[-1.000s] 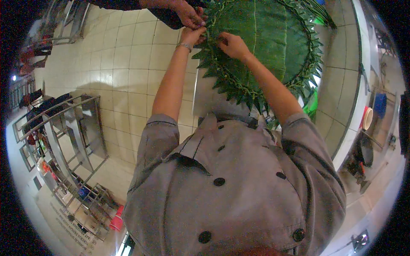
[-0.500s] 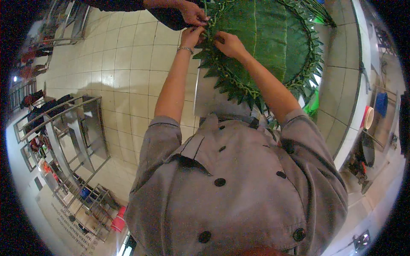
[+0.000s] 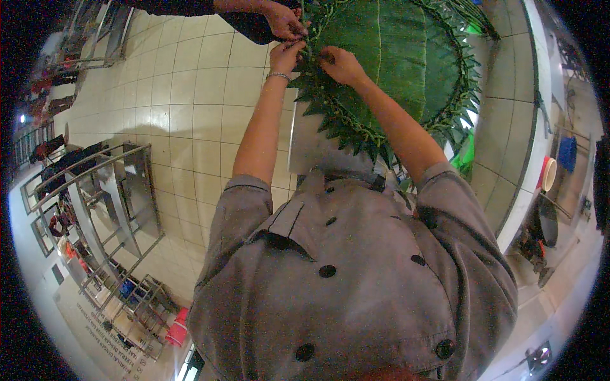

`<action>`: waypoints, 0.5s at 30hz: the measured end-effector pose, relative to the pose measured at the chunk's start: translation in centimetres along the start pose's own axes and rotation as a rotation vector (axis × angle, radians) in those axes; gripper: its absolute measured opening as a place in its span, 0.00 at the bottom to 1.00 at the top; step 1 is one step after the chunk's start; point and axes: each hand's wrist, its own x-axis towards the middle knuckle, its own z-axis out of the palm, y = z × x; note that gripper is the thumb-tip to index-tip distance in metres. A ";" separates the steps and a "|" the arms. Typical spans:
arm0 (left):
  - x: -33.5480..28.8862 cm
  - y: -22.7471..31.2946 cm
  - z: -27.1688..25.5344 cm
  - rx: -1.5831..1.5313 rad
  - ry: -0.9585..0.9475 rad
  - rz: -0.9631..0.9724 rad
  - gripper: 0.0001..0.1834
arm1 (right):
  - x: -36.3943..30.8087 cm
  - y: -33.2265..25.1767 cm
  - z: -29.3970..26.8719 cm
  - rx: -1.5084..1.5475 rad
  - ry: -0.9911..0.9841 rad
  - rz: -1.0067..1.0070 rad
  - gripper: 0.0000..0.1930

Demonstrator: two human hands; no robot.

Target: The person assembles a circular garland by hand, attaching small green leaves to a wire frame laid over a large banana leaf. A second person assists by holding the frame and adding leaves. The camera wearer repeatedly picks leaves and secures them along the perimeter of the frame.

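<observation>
A pale tiled floor spreads out on the left, and the person's gray jacket fills the lower middle. At the top lies a round green leaf mat, its near left side over a metal table. A leafy border of pointed tips (rather like a sunflower's edge) runs around it. The right hand is at the border's inner side, fingers curled in with little gap; I cannot tell what they hold. The left hand is at the outer side, fingertips bent close together against the border; whether they grip it is too small to tell. A co-worker's hand is just above it. A thin bracelet circles the left wrist.
</observation>
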 end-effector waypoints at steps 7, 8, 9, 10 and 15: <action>0.5 0.1 0.3 -0.004 -0.015 -0.002 0.16 | 0.1 -0.3 -0.4 0.024 0.003 0.044 0.20; 0.5 0.1 0.2 -0.004 -0.021 -0.009 0.16 | 0.1 -0.5 -0.4 0.009 0.025 0.019 0.20; 0.5 0.1 0.0 -0.004 -0.026 -0.016 0.16 | 0.0 -0.7 -0.5 0.008 0.008 0.019 0.20; 0.5 0.2 -0.3 0.006 -0.043 -0.036 0.15 | -0.2 -0.8 -0.7 0.008 -0.008 0.020 0.20; 0.3 0.8 -0.5 0.014 -0.110 -0.061 0.14 | -0.3 0.0 -0.7 0.045 0.010 -0.005 0.18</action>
